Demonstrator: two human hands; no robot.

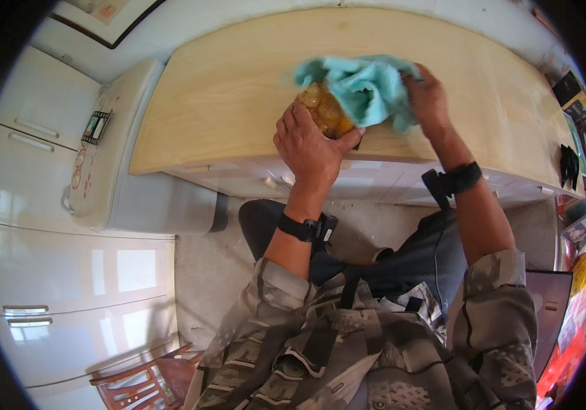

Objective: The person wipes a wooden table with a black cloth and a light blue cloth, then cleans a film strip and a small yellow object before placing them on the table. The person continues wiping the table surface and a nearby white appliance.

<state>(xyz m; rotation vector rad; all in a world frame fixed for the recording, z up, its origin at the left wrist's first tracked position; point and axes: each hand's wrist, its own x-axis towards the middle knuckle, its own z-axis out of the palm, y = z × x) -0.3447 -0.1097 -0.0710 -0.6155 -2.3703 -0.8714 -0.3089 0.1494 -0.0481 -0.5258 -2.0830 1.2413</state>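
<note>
An amber, translucent, lumpy object (326,110) is held in my left hand (311,143) near the front edge of the wooden cabinet top (231,92). Its exact kind is hard to tell, since a turquoise cloth (369,89) covers part of it. My right hand (428,100) grips the right end of the crumpled cloth, which drapes over the object's upper right side. A small dark bit shows under the object by my left thumb.
A white refrigerator (139,205) stands left of the cabinet, with pale cupboards (67,266) beyond it. Lower left is a wooden chair (139,382). A small black figure (569,165) sits at the cabinet's right end. Picture frames and red and yellow items crowd the far right.
</note>
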